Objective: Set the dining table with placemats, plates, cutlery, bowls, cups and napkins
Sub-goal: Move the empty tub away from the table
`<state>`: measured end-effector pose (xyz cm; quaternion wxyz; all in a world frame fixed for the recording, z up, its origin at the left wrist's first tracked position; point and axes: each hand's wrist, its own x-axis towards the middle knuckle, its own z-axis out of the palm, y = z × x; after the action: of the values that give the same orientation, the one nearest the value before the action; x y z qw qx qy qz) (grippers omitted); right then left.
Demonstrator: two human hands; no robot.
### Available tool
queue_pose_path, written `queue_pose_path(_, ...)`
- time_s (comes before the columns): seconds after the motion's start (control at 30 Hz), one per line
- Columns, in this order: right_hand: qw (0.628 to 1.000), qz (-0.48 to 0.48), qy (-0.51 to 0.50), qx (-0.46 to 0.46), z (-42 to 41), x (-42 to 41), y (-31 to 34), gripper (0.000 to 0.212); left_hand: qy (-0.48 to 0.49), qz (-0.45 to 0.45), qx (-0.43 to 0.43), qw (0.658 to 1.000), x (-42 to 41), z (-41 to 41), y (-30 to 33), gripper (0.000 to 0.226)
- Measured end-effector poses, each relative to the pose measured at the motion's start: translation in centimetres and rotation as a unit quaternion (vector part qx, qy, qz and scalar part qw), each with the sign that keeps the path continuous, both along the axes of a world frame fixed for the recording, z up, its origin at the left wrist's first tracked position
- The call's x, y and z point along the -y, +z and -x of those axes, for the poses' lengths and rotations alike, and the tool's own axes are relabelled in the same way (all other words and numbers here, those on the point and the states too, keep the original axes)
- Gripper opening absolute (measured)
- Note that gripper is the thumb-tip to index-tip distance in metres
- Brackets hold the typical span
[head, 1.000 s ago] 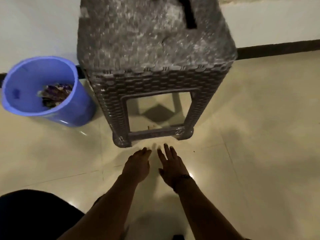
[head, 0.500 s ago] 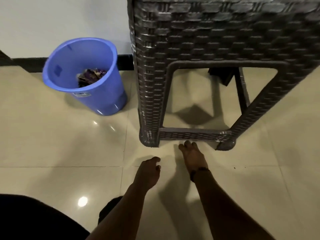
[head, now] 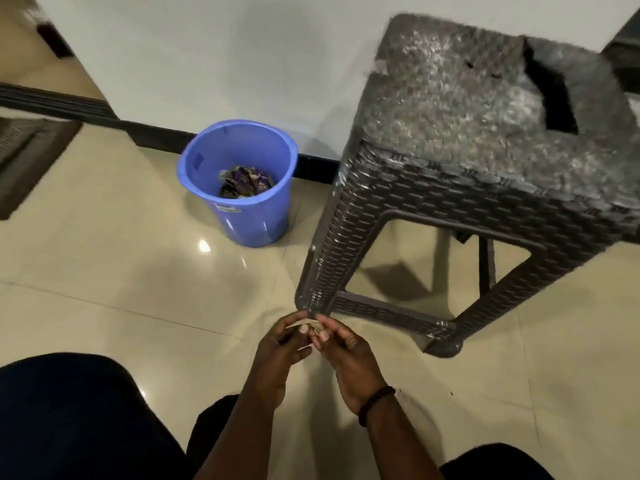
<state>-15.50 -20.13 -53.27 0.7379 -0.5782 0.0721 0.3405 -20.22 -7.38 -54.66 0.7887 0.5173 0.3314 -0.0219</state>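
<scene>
I pinch a small pale scrap [head: 302,324] between the fingertips of my left hand [head: 280,348] and right hand [head: 348,355], low beside the wicker stool [head: 450,202] leg, probably to bin it in the blue bucket [head: 242,181]; no tableware is in view.

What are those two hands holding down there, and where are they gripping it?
A small pale scrap, too small to identify, pinched at its edges between the fingertips of the left hand and right hand.
</scene>
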Motion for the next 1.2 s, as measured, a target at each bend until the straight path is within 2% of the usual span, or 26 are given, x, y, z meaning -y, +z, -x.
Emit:
queue_pose_path(0.1,0.994,0.038,0.076,0.069,-0.7,-3.3,3.1,0.024,0.087,-0.008,0.035,0.996,-2.4,0.2,2.4,0.028)
queue_pose_path(0.27,0.988,0.067,0.045,0.133,-3.2,-8.9,7.3,0.009,0.124,-0.033,0.097,0.987,-5.8,-0.9,6.3,0.034)
queue_pose_path(0.37,0.985,0.074,0.019,0.155,-4.1,-11.8,8.5,0.006,0.146,-0.062,0.12,0.98,-7.7,-2.6,7.5,0.023)
queue_pose_path(0.47,0.982,0.071,-0.012,0.177,-4.3,-13.6,9.1,0.009,0.168,-0.045,0.123,0.977,-9.2,-4.5,8.0,0.012)
queue_pose_path(0.57,0.982,0.072,-0.053,0.164,-5.2,-14.4,11.2,0.01,0.146,-0.031,0.119,0.982,-10.3,-5.7,10.2,0.01)
queue_pose_path(0.7,0.975,0.12,-0.086,0.167,-6.9,-16.1,17.6,0.009,0.133,-0.006,0.096,0.986,-11.8,-7.0,16.8,0.018)
queue_pose_path(0.97,0.935,0.189,-0.093,0.286,-11.3,-20.8,32.6,0.026,0.161,-0.009,0.085,0.983,-18.2,-10.3,31.8,0.019)
queue_pose_path(1.1,0.894,0.227,-0.088,0.376,-13.6,-23.4,38.1,0.015,0.088,-0.055,0.082,0.991,-21.4,-12.1,36.7,0.024)
queue_pose_path(1.2,0.869,0.267,-0.071,0.412,-15.2,-25.2,39.2,0.019,0.051,-0.106,0.037,0.992,-23.3,-13.1,38.5,0.028)
